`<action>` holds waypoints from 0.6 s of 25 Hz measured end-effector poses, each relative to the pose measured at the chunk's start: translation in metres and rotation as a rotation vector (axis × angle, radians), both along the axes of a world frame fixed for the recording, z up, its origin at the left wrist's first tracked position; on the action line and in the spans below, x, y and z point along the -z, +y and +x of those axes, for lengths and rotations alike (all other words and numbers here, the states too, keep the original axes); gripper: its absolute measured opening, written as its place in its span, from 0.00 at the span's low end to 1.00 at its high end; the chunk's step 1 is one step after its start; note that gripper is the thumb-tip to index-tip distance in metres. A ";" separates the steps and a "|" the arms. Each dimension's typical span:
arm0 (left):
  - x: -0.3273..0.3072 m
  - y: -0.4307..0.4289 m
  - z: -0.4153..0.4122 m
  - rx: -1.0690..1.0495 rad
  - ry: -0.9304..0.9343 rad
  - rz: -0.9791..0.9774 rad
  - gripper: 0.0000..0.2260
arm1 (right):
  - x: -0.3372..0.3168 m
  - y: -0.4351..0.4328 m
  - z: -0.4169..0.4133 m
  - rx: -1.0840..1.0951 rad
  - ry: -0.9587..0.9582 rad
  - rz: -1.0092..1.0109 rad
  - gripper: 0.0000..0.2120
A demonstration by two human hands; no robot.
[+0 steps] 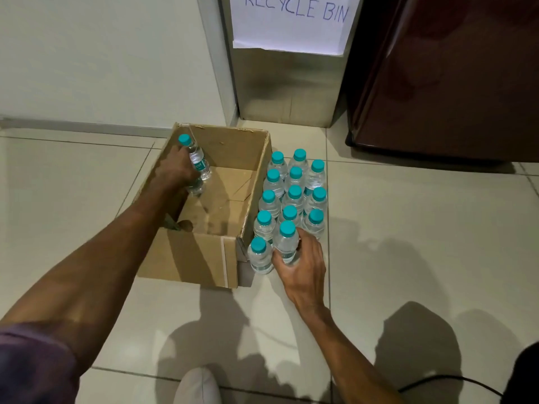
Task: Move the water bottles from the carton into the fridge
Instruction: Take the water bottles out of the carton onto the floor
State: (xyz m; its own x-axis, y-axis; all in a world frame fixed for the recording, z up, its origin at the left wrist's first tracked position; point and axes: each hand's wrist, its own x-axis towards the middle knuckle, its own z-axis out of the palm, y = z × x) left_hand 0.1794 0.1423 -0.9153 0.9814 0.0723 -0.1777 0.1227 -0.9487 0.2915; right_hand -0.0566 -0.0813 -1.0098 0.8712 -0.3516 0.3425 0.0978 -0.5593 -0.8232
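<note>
Head view, starting at your left: your left hand (178,167) is down inside the open carton (186,255), fingers clenched around a water bottle (197,161) that tilts with its teal cap toward the carton's far left corner. Below that hand a second clear shape shows, possibly another bottle, but your hand hides too much of it to be sure. The rest of the carton floor is bare cardboard, with flaps folded flat at the bottom. The carton sits on the tiled floor (423,228), its left side near the wall and its right wall just beside the cluster of bottles (294,193), which stand upright on the tiles in rough rows, caps up, packed against each other. Your right hand (300,263) is at the near end of that cluster, wrapped around the nearest bottle (287,243) from its right side, with one more upright bottle (259,256) touching it on the left, next to the carton's near corner. Beyond the cluster stands a metal bin (285,91) with a paper sign (291,21) reading RECYCLE BIN. To its right is the dark red fridge (443,83), door closed, with open tiles between it and the bottles.
</note>
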 end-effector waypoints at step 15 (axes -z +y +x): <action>0.023 0.007 -0.008 -0.064 -0.157 -0.076 0.27 | 0.022 -0.009 -0.008 -0.085 0.138 0.064 0.28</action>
